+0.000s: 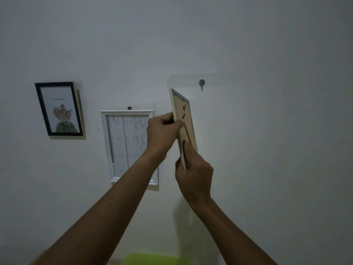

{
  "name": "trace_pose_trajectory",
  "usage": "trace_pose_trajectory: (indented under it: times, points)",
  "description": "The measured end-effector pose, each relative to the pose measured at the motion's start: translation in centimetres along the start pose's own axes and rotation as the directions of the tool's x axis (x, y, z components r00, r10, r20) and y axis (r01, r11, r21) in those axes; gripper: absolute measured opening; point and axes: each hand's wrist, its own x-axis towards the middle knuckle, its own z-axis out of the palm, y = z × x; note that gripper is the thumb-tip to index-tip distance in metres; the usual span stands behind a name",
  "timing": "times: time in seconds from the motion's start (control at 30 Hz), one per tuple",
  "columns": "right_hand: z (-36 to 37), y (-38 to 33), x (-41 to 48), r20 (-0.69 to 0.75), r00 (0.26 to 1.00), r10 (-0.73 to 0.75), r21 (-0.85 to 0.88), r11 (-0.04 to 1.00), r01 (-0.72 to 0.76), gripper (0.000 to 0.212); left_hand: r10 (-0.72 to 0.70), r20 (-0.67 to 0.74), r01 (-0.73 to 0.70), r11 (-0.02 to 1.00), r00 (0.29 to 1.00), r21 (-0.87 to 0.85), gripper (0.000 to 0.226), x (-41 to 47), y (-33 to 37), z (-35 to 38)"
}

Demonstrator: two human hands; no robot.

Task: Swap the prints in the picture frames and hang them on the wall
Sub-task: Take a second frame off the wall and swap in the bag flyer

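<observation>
1. Hands are holding a wooden frame (181, 106) up before the wall (267, 131), just right of the view's centre. It is turning almost edge-on, its tan back facing toward three o'clock.
2. The left hand (164, 131) is gripping the frame's near long edge at about mid-height, fingers curling round the front and thumb pressing on the back.
3. The right hand (193, 175) is clutching the frame's lower end from six o'clock, with one finger lying straight up along the backing.
4. Two small dark fittings are showing on the upper part of the back; what kind they are I cannot tell.
5. A grey hook (201, 84) is sitting on the wall at one o'clock from the frame's top corner, near it but apart.
6. A black frame (59, 109) with a plant print is hanging at nine o'clock, well apart from the hands.
7. A white frame (129, 146) holding a printed sheet is hanging between the two, with the left forearm crossing its lower right corner.
8. A blurred green object (150, 259) is showing at six o'clock on the bottom edge.
</observation>
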Motion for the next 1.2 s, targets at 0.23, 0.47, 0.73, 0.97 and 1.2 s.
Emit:
trace_pose_trajectory:
  times: [0.23,0.47,0.73,0.97,1.2]
  points:
    - [-2.4,1.1,2.5,-0.121,0.987,0.103,0.271,0.96,-0.067,0.025,-0.045,-0.007,0.045,0.998,0.999,0.038,0.055,0.5,-2.7,-1.9]
    - [-3.5,3.4,5.4,-0.061,0.871,0.488,0.61,0.709,-0.354,0.018,-0.329,0.153,0.334,0.943,0.932,-0.006,0.044,1.7,-6.8,-1.9]
    - [-3.4,8.7,10.5,0.157,0.761,0.63,0.705,0.467,-0.533,0.023,-0.116,0.105,0.127,0.987,0.988,-0.102,0.034,5.6,-4.4,0.5]
    - [-1.2,11.9,11.7,0.078,0.804,0.59,0.611,0.608,-0.506,0.04,-0.097,0.045,0.102,0.988,0.994,-0.114,0.033,7.1,-5.4,1.7]
    - [-0.5,13.1,11.3,0.093,0.81,0.579,0.607,0.612,-0.508,0.041,-0.138,0.009,0.138,0.983,0.99,-0.118,0.039,7.5,-7.1,1.7]
